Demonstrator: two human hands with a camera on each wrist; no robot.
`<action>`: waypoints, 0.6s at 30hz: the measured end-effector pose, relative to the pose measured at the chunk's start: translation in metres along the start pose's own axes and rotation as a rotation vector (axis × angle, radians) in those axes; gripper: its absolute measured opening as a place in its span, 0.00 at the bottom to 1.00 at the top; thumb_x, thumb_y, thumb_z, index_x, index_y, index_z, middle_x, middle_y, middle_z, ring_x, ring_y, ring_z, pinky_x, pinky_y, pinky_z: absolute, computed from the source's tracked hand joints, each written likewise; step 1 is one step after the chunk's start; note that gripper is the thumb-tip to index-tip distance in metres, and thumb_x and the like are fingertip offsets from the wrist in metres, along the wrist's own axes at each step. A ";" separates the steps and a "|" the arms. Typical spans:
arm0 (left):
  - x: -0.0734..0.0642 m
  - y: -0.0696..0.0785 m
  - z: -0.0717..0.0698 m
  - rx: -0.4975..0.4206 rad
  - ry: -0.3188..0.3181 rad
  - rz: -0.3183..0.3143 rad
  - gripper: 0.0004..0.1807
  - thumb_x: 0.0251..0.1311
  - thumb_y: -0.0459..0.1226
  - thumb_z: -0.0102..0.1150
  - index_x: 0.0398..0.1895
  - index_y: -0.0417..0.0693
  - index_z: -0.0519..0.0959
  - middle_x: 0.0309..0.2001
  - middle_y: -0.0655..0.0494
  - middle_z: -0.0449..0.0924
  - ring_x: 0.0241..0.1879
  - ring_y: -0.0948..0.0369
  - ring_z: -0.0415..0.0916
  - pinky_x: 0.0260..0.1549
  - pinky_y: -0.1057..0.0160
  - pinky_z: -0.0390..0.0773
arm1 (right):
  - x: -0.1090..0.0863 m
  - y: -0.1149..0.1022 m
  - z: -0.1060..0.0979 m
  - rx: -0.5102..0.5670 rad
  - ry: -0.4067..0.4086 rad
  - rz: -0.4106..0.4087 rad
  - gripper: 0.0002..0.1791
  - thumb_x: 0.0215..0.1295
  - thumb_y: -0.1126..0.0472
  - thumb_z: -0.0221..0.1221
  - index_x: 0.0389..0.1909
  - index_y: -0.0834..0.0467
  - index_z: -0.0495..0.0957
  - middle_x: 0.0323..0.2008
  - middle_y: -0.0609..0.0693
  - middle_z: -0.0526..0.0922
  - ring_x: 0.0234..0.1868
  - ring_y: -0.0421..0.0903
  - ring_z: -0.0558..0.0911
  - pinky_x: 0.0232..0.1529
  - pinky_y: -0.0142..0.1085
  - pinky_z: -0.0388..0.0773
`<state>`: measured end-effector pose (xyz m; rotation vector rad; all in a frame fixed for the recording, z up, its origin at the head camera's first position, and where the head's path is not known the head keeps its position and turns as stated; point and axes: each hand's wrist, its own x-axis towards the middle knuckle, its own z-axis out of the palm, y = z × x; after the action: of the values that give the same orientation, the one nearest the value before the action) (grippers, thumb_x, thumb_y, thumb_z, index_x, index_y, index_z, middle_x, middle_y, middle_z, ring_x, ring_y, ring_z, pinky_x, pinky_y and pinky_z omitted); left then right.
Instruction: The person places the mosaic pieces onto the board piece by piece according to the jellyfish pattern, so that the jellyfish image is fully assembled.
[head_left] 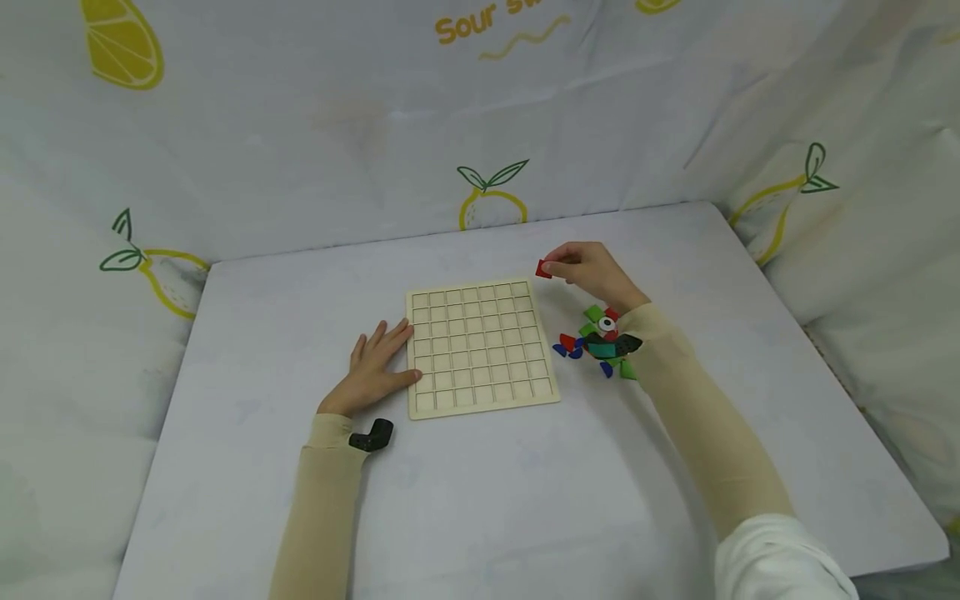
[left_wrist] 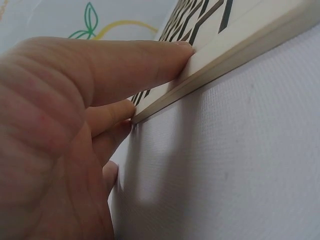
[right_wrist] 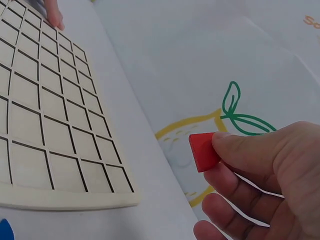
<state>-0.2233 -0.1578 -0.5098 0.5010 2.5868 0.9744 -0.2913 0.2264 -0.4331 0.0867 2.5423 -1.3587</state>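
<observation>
A pale wooden grid board (head_left: 480, 350) with square recesses lies flat on the table. My left hand (head_left: 372, 371) rests at its left edge, fingers spread, the thumb and fingertips touching the rim; the left wrist view shows the thumb (left_wrist: 145, 62) on top of the border. Past the board's far right corner, my right hand (head_left: 592, 271) pinches a small red square tile (right_wrist: 202, 151) between thumb and index finger, held above the table. The other right fingers curl loosely below it. No tile sits in the board's recesses.
Right of the board, partly hidden under my right wrist, lies a loose pile of small pieces (head_left: 595, 312) in green, red and blue, some quarter-round. A white cloth wall (head_left: 337, 150) with lemon prints borders the table (head_left: 465, 500) at the back and sides.
</observation>
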 end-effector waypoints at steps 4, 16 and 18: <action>0.001 0.000 0.000 0.004 -0.003 -0.006 0.47 0.64 0.44 0.63 0.81 0.46 0.51 0.83 0.52 0.44 0.83 0.47 0.27 0.77 0.41 0.20 | 0.005 -0.004 0.008 0.015 -0.020 -0.007 0.17 0.72 0.49 0.60 0.54 0.55 0.80 0.55 0.54 0.83 0.57 0.57 0.76 0.63 0.52 0.73; 0.000 -0.001 -0.001 -0.008 -0.003 -0.005 0.47 0.64 0.44 0.64 0.81 0.46 0.51 0.83 0.52 0.44 0.83 0.48 0.26 0.77 0.43 0.20 | 0.021 -0.002 0.037 -0.020 -0.084 -0.031 0.14 0.72 0.50 0.60 0.48 0.55 0.83 0.49 0.52 0.85 0.53 0.51 0.77 0.56 0.44 0.75; 0.000 0.000 -0.001 -0.014 -0.003 -0.002 0.47 0.64 0.43 0.64 0.81 0.46 0.51 0.83 0.52 0.44 0.83 0.48 0.26 0.77 0.43 0.20 | 0.023 -0.001 0.041 -0.032 -0.093 -0.015 0.13 0.72 0.50 0.60 0.47 0.54 0.83 0.49 0.51 0.85 0.53 0.49 0.76 0.58 0.44 0.73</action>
<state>-0.2235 -0.1585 -0.5090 0.4954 2.5757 0.9901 -0.3055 0.1905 -0.4600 -0.0017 2.4915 -1.2959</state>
